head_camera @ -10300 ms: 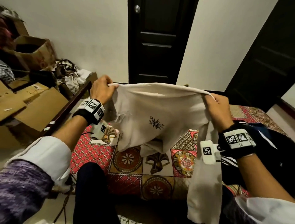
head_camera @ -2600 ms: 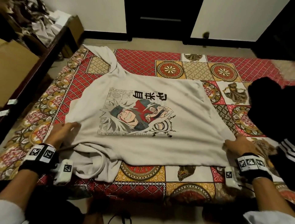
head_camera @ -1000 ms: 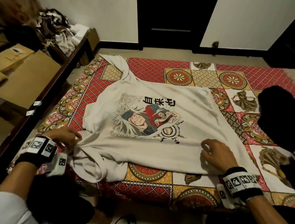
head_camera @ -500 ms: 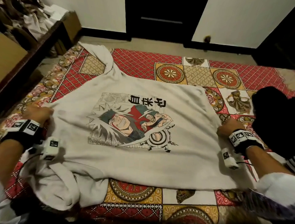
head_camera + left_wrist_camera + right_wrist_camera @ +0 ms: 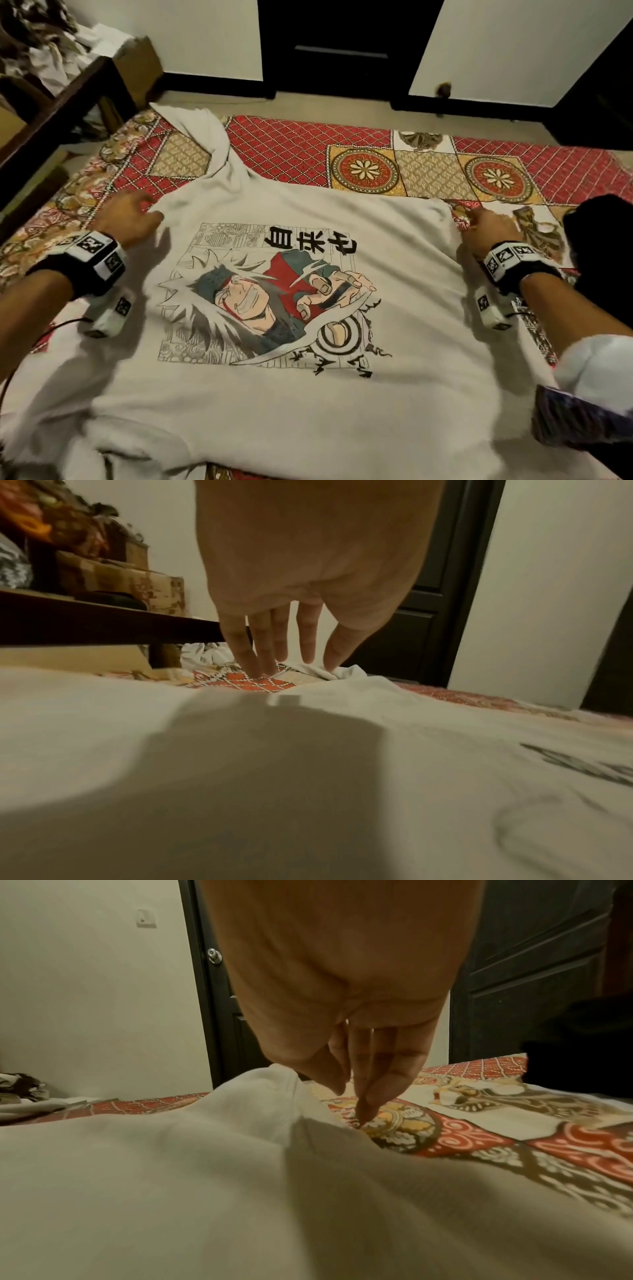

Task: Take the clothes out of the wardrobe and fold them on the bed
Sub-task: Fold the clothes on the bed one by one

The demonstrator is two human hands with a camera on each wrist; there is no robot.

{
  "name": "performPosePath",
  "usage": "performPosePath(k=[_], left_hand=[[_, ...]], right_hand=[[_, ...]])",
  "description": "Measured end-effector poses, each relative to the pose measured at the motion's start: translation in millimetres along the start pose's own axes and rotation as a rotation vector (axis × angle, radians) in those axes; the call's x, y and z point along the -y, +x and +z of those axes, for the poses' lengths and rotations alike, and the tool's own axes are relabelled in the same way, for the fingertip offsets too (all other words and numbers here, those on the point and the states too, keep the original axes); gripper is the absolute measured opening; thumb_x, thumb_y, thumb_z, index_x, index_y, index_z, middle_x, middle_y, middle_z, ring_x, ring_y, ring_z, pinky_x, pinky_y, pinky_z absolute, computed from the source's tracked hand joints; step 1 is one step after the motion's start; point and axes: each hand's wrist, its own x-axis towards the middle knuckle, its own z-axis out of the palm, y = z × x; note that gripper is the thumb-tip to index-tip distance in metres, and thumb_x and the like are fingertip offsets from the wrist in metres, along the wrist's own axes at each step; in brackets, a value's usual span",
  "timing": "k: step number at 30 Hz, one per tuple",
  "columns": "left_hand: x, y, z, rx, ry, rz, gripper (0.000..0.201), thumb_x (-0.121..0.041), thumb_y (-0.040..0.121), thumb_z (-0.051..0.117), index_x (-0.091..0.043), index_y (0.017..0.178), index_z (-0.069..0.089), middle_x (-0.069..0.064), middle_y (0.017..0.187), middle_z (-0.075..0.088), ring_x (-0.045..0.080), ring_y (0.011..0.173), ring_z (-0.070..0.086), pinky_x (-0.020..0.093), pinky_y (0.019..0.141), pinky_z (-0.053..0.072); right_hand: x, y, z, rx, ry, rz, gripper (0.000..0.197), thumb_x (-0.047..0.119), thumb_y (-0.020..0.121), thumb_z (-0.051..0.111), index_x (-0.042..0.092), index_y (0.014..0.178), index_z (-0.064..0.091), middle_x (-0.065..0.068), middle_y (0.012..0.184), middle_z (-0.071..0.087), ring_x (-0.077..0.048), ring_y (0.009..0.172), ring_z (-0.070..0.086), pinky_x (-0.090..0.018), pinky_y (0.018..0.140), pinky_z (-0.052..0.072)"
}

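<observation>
While the white printed sweatshirt [image 5: 308, 325] is lying spread flat, print up, across the patterned bed cover [image 5: 428, 171], both hands are now reaching to its far corners, having moved up from its near hem a second ago. The left hand [image 5: 128, 219] is touching down at the far left corner by the sleeve, fingers [image 5: 260, 653] straight and holding nothing. The right hand [image 5: 489, 229] is poking extended fingers [image 5: 373, 1096] beside the far right corner, gripping nothing. Smoothing seems finished; folding is probably starting.
</observation>
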Motion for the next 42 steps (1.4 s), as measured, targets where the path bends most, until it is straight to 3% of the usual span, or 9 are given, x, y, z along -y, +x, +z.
performPosePath(k=[4,7,10,15,21,27,30,35,42], left_hand=[[-27.0,40.7,12.2,0.112,-0.323,-0.229,0.039,-0.034,0.089,0.071,-0.008,0.113,0.054,0.016,0.071,0.07,0.032,0.057,0.068,0.036,0.047,0.058],[-18.7,75.3,30.2,0.121,-0.413,-0.331,0.038,-0.011,0.092,0.07,0.0,0.123,0.05,0.024,0.083,0.066,0.032,0.054,0.063,0.035,0.033,0.052],[-15.0,92.8,45.1,0.091,-0.428,-0.368,0.04,-0.005,0.081,0.079,-0.002,0.114,0.057,0.026,0.1,0.065,0.034,0.07,0.06,0.032,0.034,0.051],[-12.3,109.9,52.6,0.108,-0.372,-0.346,0.023,-0.005,0.081,0.079,-0.003,0.061,0.067,0.004,0.046,0.064,0.017,0.037,0.061,0.024,0.037,0.051],[-11.9,113.1,51.2,0.038,-0.296,-0.255,0.019,-0.006,0.079,0.076,-0.004,0.065,0.064,0.015,0.064,0.057,0.009,0.041,0.054,0.02,0.039,0.042],[18.1,135.7,52.0,0.089,-0.37,-0.297,0.029,-0.025,0.069,0.086,-0.005,0.066,0.066,0.028,0.08,0.07,0.042,0.075,0.069,0.061,0.082,0.057],[11.1,128.8,46.4,0.12,-0.442,-0.319,0.028,-0.014,0.077,0.083,0.006,0.084,0.065,0.028,0.076,0.068,0.037,0.059,0.072,0.054,0.061,0.062],[9.1,131.7,41.8,0.128,-0.56,-0.355,0.01,0.001,0.09,0.068,0.004,0.096,0.06,0.03,0.066,0.067,0.033,0.048,0.07,0.047,0.045,0.059],[25.2,144.7,52.8,0.034,-0.551,-0.355,0.004,0.003,0.088,0.069,0.002,0.088,0.065,0.024,0.066,0.071,0.038,0.062,0.074,0.057,0.05,0.059]], right_hand=[[15.9,42.9,3.6,0.007,0.048,-0.114,0.046,0.01,0.088,0.058,0.017,0.133,0.059,-0.028,0.116,0.068,-0.046,0.102,0.065,-0.048,0.087,0.056],[22.8,67.0,13.1,0.048,0.079,-0.184,0.068,0.004,0.08,0.062,0.025,0.144,0.054,-0.014,0.13,0.069,-0.038,0.115,0.065,-0.047,0.1,0.055],[26.1,80.4,21.7,0.101,0.098,-0.203,0.056,0.0,0.081,0.063,0.025,0.13,0.068,-0.01,0.116,0.074,-0.032,0.097,0.066,-0.036,0.088,0.054],[16.2,98.9,22.2,0.08,0.061,-0.239,0.014,0.014,0.092,0.069,0.016,0.08,0.075,-0.015,0.078,0.07,-0.03,0.073,0.062,-0.032,0.071,0.044],[6.6,90.4,3.8,0.293,0.124,-0.342,0.015,0.005,0.09,0.07,0.02,0.092,0.075,-0.007,0.091,0.072,-0.024,0.084,0.063,-0.033,0.084,0.043],[1.5,89.4,4.5,0.228,0.138,-0.374,0.013,0.011,0.086,0.079,0.024,0.086,0.076,0.003,0.088,0.075,-0.018,0.083,0.068,-0.031,0.082,0.048],[2.7,92.2,3.9,0.315,0.115,-0.36,0.018,0.013,0.088,0.08,0.017,0.105,0.078,-0.004,0.099,0.077,-0.026,0.093,0.07,-0.037,0.09,0.054],[-6.3,103.8,0.4,0.223,0.051,-0.227,0.014,0.024,0.082,0.086,0.012,0.078,0.079,-0.008,0.072,0.075,-0.023,0.068,0.068,-0.027,0.06,0.046],[-49.3,122.6,-2.7,-0.121,0.129,0.166,0.024,0.029,0.082,0.084,0.005,0.079,0.08,-0.016,0.077,0.075,-0.031,0.076,0.072,-0.039,0.066,0.061]])
